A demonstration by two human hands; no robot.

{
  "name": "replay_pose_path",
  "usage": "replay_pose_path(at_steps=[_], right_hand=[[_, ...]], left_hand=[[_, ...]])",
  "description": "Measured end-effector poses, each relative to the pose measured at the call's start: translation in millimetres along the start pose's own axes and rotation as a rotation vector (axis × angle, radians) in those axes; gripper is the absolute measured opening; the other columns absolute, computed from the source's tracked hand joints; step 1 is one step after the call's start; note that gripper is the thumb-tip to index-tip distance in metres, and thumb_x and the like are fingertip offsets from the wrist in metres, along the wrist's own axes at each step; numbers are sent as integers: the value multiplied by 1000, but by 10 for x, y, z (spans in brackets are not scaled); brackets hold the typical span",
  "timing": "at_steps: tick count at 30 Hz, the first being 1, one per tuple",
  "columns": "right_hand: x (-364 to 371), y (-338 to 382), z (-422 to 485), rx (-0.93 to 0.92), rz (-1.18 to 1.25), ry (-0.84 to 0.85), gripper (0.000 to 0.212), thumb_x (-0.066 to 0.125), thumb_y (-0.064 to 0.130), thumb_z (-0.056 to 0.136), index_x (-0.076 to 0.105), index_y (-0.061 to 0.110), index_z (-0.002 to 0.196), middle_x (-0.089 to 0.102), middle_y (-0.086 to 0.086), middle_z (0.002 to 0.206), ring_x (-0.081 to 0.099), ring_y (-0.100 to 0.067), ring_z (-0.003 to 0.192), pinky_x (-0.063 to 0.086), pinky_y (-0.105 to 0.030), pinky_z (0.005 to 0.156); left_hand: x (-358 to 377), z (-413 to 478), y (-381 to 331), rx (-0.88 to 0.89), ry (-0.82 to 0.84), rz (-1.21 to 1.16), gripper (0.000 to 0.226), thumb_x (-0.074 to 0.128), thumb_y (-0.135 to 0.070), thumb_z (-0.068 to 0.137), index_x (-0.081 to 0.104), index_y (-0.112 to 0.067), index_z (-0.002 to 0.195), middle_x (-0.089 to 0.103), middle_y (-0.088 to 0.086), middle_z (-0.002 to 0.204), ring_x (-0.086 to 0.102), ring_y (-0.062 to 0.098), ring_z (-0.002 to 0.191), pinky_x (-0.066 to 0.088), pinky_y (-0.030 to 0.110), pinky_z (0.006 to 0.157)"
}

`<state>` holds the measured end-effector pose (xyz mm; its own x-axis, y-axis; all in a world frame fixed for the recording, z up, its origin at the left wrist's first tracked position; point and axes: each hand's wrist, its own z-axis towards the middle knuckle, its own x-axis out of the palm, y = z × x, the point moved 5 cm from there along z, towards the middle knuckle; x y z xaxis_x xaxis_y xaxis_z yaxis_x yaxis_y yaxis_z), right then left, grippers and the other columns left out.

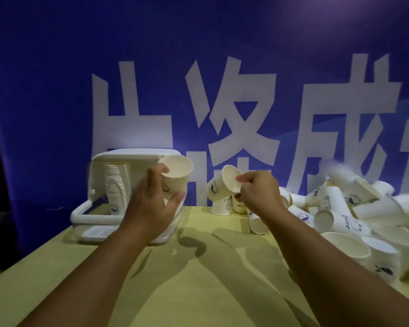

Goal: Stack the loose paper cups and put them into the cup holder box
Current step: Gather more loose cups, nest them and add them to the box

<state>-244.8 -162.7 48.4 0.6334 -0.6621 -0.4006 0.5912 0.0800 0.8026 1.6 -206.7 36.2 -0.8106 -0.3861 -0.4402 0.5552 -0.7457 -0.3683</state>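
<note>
your left hand [156, 206] grips an upright cup [177, 169], mouth up to receive. right hand [260, 194] pinches the tilted cup [229, 175] by its rim, angled for nesting. cup holder box [137, 153] just behind, stack [117, 178] inside; loose cups [340, 220] heaped right on worktop [198, 279].

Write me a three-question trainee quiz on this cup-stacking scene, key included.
1. True or false: the cup holder box already holds a stack of cups.
2. The right hand pinches: A) the rim of a tilted cup B) a lid C) nothing.
3. Fill in: the left hand grips an upright cup in front of the ___.
Key: 1 true; 2 A; 3 box.
</note>
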Motion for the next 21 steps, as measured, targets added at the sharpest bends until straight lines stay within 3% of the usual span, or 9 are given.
replay_pose_path(at_steps=[3,7,11,16,21], right_hand=[[234,245,75,-52,66,44,44,74,3,83,66,14,125,62,-5,120,62,-21,100,56,-34,84],[509,499,183,-68,129,39,35,74,12,85,68,14,119,66,-3,111,64,-21,96,58,-34,82],[701,602,238,-97,167,-3,19,69,23,91,72,18,110,70,-1,101,66,-16,88,58,-33,80],[773,605,255,-158,127,-24,23,63,24,96,69,20,117,67,1,106,62,-15,91,48,-25,74],[828,657,236,-216,79,28,23,59,23,98,68,21,119,65,-1,110,59,-15,93,45,-26,74]], left_hand=[[-143,81,257,-92,-175,-43,37,66,-34,95,37,-23,116,52,4,112,56,25,94,49,33,68],[-246,90,372,-90,-303,36,18,54,-24,102,55,-7,107,49,4,102,53,25,86,34,19,64],[-181,80,539,-181,-200,77,8,47,-27,105,50,-21,102,50,4,104,52,22,89,38,23,64],[-133,122,633,-201,-63,227,9,42,-35,105,45,-26,105,48,0,109,51,19,95,43,31,71],[-71,155,687,-248,50,359,22,38,-42,105,48,-24,114,43,5,144,48,25,121,53,42,92]])
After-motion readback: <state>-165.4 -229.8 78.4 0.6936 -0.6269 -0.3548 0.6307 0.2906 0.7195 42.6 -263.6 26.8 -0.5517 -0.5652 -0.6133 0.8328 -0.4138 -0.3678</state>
